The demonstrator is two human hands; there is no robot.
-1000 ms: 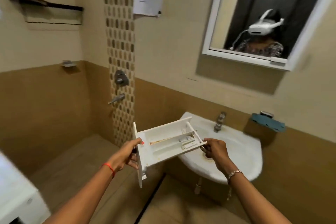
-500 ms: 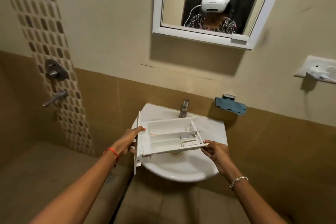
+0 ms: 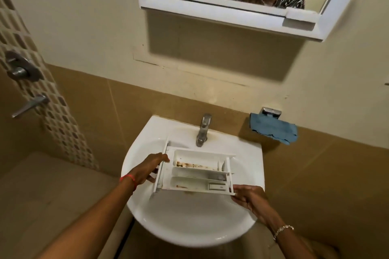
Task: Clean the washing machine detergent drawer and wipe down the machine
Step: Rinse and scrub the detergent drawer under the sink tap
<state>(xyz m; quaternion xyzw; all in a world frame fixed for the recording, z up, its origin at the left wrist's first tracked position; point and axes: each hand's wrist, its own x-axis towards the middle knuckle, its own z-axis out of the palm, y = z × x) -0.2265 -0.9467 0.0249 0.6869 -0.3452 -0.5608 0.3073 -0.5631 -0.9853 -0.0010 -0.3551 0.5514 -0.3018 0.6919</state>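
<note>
Right now your left hand grips the front-panel end of the detergent drawer, with the thumb on the panel's upper edge and the fingers curled beneath it. Your right hand pinches the drawer's near right corner, thumb on top and fingers under the rim. Between the two hands the drawer sits roughly level with its open side up, over the bowl of the white sink; I cannot tell whether its underside touches the basin. Its long compartments run left to right. A brown crust streaks the floor of the far one, and a smaller brown smear lies at the left of the near one.

A red thread circles your left wrist and a beaded bracelet your right. Just behind the drawer stands the chrome tap. A blue cloth hangs from a wall holder to the right of the sink. Above is a white-framed mirror, and at far left a shower valve is set in mosaic tile.
</note>
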